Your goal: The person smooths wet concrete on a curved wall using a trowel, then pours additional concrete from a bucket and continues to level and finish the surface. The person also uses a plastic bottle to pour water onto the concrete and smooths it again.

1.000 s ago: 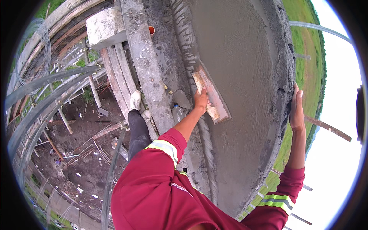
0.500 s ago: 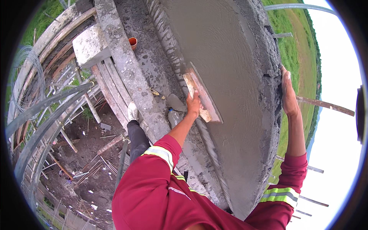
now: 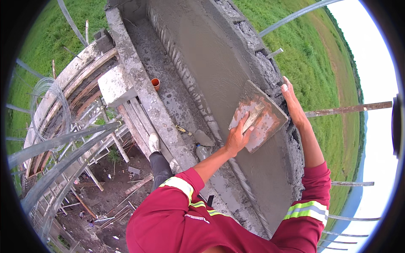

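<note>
My left hand [image 3: 237, 139] is closed round the wooden handle of a plastering float [image 3: 270, 131]. The float's broad, mortar-smeared plate lies against the wet grey mortar [image 3: 198, 50] of the curved wall, close to its rough outer edge. My right hand [image 3: 293, 103] reaches over that broken block edge [image 3: 251, 38] on the far right. Its fingers lie stretched along the outer side, apart from the float, and it appears to hold nothing.
A trowel [image 3: 203, 138], a clear bottle [image 3: 201, 151] and an orange cup [image 3: 155, 83] stand or lie in the channel left of the wall. Beyond the concrete ledge [image 3: 137, 71] are planks, metal pipes [image 3: 63, 143], a wire coil [image 3: 48, 109] and ground far below.
The float in my left hand has moved right across the mortar, from the channel side to the outer edge, and has turned. My right hand stays at the edge; the view has shifted.
</note>
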Demonstrator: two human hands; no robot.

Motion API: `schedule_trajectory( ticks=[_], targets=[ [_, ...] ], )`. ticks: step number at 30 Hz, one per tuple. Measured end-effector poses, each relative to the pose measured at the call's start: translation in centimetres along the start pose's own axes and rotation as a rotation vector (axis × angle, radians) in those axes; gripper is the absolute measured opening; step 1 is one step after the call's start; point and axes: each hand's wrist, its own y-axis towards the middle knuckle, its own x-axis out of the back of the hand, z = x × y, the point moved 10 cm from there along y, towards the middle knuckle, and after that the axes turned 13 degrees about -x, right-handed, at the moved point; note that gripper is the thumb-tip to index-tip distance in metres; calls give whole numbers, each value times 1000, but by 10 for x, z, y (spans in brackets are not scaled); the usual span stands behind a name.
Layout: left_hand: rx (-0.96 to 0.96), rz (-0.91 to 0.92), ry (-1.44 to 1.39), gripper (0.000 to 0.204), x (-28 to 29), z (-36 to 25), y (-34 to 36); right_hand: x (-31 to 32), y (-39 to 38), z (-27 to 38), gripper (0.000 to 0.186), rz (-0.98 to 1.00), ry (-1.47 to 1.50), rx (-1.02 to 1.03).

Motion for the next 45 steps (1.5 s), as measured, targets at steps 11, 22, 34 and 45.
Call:
schedule_trajectory(
  ticks=[11,22,34,45],
  targets=[
    [589,-464,-309,33,199,128,198,-2,-5,20,93,-50,-92,17],
    [-31,-356,109,40,312,129,381,-40,188,284,94,-372,-139,218],
    [97,-387,114,46,356,140,443,-58,248,263,84,-374,-344,30],
    [473,-358,-232,48,339,201,367,-59,246,264,76,-347,-283,46]
  ],
)
